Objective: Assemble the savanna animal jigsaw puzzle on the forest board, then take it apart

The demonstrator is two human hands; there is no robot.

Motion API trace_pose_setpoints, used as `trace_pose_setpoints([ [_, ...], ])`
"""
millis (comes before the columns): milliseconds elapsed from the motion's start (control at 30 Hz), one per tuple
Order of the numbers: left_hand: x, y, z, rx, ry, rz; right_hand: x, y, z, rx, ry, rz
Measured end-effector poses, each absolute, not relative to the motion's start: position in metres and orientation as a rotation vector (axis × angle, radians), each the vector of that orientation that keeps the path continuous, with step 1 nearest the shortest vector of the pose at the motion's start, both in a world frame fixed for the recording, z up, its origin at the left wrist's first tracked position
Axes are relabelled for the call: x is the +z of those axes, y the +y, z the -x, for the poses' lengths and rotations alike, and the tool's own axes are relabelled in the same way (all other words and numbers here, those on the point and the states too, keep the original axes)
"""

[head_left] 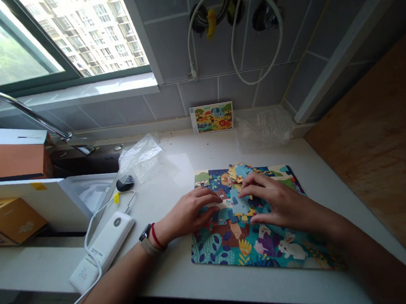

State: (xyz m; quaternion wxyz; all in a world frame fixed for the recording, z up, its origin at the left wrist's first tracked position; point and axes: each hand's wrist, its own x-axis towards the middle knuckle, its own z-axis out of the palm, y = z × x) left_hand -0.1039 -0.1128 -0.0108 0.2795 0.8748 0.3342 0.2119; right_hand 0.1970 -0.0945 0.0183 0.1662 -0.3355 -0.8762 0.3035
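A jigsaw puzzle [238, 245] with a colourful jungle picture lies on the white counter [177, 271], its near part assembled and its far part patchy with loose pieces. My right hand [275, 198] has its fingers and thumb around a light-blue puzzle piece [240, 204]. My left hand [190, 214] rests its fingertips on the pieces just left of that piece, holding nothing that I can see. A small picture card [212, 117] showing jungle animals leans against the tiled wall behind the puzzle.
A white power bank [103, 251] with a cable lies left of my left arm. Near it are a small black oval object [125, 183] and a clear plastic bag [140, 157]. Cardboard boxes [12, 160] and a tap stand at left; a wooden board [371, 148] lies right.
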Motion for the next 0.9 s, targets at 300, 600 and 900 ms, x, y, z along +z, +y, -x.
trace_pose_setpoints([
  [300, -0.011, -0.114, 0.104, 0.544, 0.91, -2.376, 0.006, -0.1, -0.195, 0.992, -2.632, 1.001],
  [600, -0.01, -0.112, 0.107, 0.497, 0.859, -2.385, 0.004, -0.102, -0.2, 0.995, -2.728, 0.989],
  [900, -0.013, -0.113, 0.108, 0.496, 0.85, -2.372, 0.002, -0.104, -0.218, 0.926, -2.845, 1.053],
])
